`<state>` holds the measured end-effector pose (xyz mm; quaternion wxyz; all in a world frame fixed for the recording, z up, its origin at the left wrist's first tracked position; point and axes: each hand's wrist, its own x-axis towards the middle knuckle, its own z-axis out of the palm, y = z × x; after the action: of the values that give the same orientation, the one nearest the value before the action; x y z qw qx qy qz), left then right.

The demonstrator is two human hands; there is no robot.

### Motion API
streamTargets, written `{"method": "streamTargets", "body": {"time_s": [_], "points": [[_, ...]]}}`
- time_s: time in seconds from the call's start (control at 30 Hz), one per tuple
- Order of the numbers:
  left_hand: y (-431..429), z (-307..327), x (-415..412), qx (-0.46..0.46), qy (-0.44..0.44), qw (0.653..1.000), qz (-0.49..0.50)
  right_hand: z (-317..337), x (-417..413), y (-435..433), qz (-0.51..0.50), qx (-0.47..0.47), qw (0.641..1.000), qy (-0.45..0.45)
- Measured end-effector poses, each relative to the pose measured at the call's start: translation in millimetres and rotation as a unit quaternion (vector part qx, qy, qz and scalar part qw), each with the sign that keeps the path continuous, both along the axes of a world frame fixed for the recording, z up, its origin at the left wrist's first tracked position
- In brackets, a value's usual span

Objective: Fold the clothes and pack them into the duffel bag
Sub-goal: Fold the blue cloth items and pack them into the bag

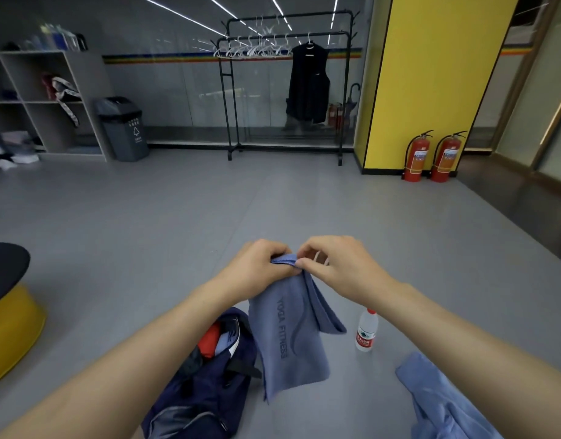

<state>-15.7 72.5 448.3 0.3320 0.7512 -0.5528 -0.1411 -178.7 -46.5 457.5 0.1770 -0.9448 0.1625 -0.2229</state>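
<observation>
The grey floor (146,217) fills the middle of the frame. At lower centre the navy duffel bag (206,384) lies open with red and blue clothes inside. Just right of it hangs a blue towel (288,337), above the floor. A light blue garment (437,403) lies crumpled at lower right. The left hand (260,270) and right hand (339,264) meet at centre, fingers curled, pinching the towel's top edge. A water bottle (366,331) stands beside the towel.
</observation>
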Motion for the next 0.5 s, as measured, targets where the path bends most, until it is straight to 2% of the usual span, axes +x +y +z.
{"method": "streamTargets", "body": {"time_s": [0.17, 0.33, 0.5], "points": [[1, 2, -4, 0.0, 0.003, 1.0, -0.017, 9, 1, 5, 0.009, -0.107, 0.993, 0.041], [8, 1, -7, -0.04, 0.091, 0.995, -0.017, 4, 1, -1, -0.039, 0.022, 0.999, -0.012], [15, -2, -8, -0.066, 0.125, 0.99, 0.007, 3, -2, -1, -0.026, 0.067, 0.997, -0.016]]}}
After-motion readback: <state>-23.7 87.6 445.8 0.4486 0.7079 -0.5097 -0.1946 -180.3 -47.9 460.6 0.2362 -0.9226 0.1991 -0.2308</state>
